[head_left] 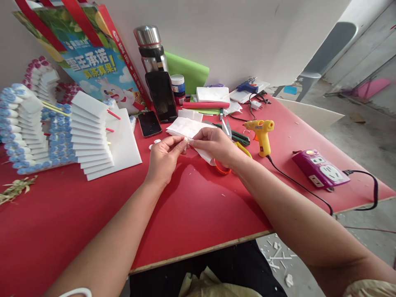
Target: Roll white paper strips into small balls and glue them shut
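Observation:
My left hand point(163, 160) and my right hand point(215, 143) meet over the red table, fingertips pinched together on a small white piece point(186, 140), perhaps tissue or paper. Most of it is hidden by the fingers. Below my right hand a white sheet point(205, 156) shows; I cannot tell whether that hand holds it. Just behind the fingers lies a stack of folded white tissue-like sheets point(187, 126). Small white bits point(154, 143) rest beside my left hand. Scissors with an orange handle point(222, 169) lie partly under my right wrist, near a yellow handle point(244, 149).
A yellow glue gun point(262, 136) and purple power socket point(321, 169) stand right, with trailing cords. Left are fanned white board pieces point(93, 136) and blue-white rolls point(12, 128). Behind are two phones point(162, 97), a steel flask point(147, 37) and a printed bag point(93, 62).

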